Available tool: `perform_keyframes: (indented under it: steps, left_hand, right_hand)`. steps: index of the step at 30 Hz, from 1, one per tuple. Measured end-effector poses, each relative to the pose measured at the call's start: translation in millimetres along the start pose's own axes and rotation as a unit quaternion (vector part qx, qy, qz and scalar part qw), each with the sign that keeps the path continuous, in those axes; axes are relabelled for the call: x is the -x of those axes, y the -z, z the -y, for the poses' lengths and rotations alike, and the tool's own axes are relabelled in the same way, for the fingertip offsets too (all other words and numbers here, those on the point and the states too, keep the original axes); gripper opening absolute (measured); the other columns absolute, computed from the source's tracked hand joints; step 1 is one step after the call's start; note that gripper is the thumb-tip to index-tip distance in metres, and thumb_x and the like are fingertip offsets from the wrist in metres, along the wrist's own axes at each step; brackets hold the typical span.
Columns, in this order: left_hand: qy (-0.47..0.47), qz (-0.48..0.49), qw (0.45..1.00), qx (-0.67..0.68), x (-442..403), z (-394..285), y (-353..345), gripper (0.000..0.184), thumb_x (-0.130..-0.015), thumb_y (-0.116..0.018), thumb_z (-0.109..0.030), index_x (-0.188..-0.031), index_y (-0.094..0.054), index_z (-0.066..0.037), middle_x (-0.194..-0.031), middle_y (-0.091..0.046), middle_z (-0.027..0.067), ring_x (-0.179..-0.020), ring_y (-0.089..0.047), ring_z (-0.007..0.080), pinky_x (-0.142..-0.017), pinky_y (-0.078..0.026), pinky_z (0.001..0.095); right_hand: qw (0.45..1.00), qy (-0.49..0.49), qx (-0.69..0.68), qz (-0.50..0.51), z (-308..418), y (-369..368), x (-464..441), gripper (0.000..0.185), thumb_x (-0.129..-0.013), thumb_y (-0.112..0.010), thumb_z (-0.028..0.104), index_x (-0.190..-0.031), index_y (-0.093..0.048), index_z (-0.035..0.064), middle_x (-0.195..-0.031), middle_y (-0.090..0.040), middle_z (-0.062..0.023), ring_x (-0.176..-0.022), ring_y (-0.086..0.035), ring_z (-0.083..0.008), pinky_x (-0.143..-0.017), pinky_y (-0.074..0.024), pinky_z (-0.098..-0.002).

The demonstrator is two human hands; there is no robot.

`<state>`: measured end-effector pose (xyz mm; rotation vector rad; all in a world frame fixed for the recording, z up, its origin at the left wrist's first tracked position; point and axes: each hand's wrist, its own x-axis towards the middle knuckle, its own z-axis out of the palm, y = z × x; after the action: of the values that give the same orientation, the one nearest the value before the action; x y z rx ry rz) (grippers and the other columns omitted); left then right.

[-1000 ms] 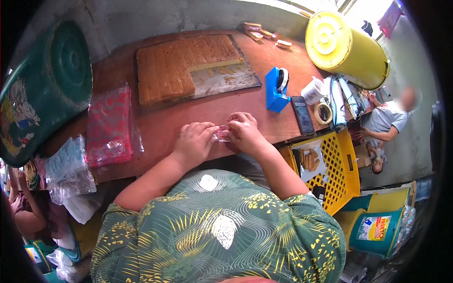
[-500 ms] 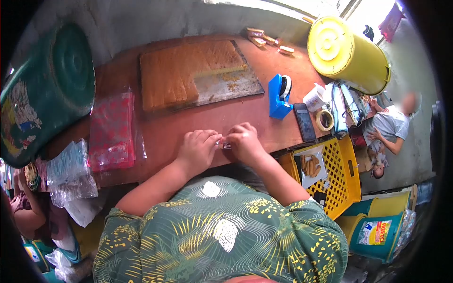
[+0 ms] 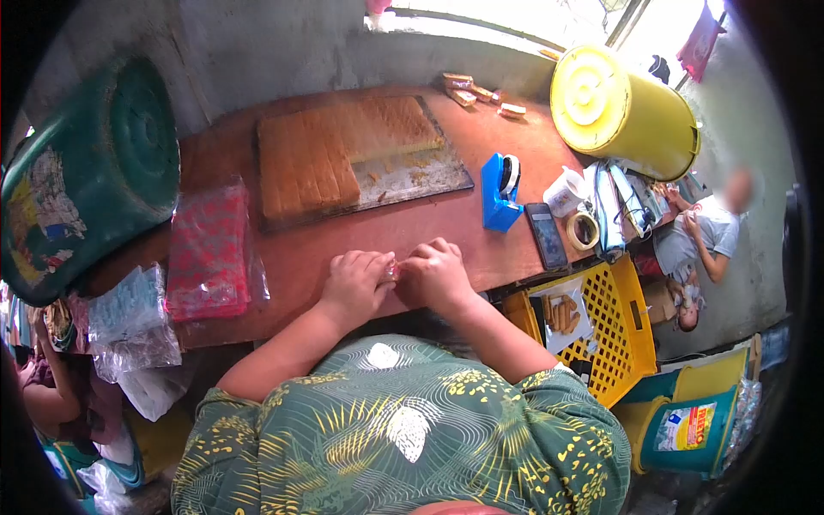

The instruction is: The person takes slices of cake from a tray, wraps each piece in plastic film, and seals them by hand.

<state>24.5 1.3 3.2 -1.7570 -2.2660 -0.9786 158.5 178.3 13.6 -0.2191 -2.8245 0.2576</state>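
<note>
My left hand point(image 3: 356, 281) and my right hand point(image 3: 436, 273) are close together at the table's front edge, fingers curled and pinching. Between their fingertips a bit of shiny clear plastic wrapper point(image 3: 392, 271) shows; whatever is inside it is mostly hidden by the fingers. Beyond the hands lies a tray point(image 3: 416, 190) bearing a flat brown sheet cake point(image 3: 309, 167), its front right part cut away to bare metal. A blue tape dispenser point(image 3: 499, 202) stands to the right of the tray. Left of the hands is a stack of red-patterned plastic bags point(image 3: 209, 257).
Small wrapped cake pieces point(image 3: 461, 96) sit at the back. A phone point(image 3: 546, 236), a tape roll point(image 3: 583, 231) and a white cup point(image 3: 566, 193) are at right, near a yellow bin point(image 3: 627, 107). A yellow crate point(image 3: 631, 330) stands below; a green bin point(image 3: 129, 163) at left. Another person point(image 3: 712, 227) is at far right.
The view has tilted slightly, so the table appears lower. My hands stay at the table edge, the plastic between them now more covered. The person at right has raised a hand from their belly.
</note>
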Motion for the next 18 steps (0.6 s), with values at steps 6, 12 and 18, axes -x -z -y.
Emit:
perform_keyframes:
  steps: [6, 12, 18]
  left_hand:
    - [0.164, -0.05, 0.914, 0.369, -3, 13, -26, 0.054, -0.103, -0.066, -0.033, -0.146, -0.053, -0.005, -0.135, -0.064, 0.0101, -0.12, -0.063, 0.0252, -0.107, -0.046, 0.0398]
    - [0.29, -0.014, 0.634, 0.716, -43, -37, 0, 0.044, -0.112, -0.049, -0.041, -0.143, -0.054, -0.01, -0.129, -0.066, 0.0061, -0.113, -0.065, 0.0149, -0.088, -0.055, 0.0322]
    - [0.334, 0.019, 0.515, 0.789, -36, -26, -2, 0.032, -0.105, -0.06, -0.035, -0.128, -0.063, -0.013, -0.119, -0.07, 0.0057, -0.106, -0.069, 0.0201, -0.084, -0.06, 0.0438]
  right_hand:
    - [0.979, 0.007, -0.167, -0.115, 25, -14, 17, 0.059, -0.092, -0.069, 0.017, -0.148, -0.055, 0.0055, -0.136, -0.059, -0.0187, -0.125, -0.056, -0.0384, -0.106, -0.0447, -0.0493]
    - [0.98, 0.041, -0.079, -0.18, 34, 5, 13, 0.071, -0.094, -0.07, 0.02, -0.157, -0.043, 0.0017, -0.148, -0.043, -0.0223, -0.134, -0.045, -0.0393, -0.113, -0.0375, -0.0491]
    - [0.983, 0.049, -0.079, -0.161, 1, 50, 22, 0.062, -0.085, -0.08, 0.022, -0.142, -0.06, 0.0092, -0.143, -0.056, -0.0113, -0.133, -0.051, -0.0328, -0.113, -0.0397, -0.0461]
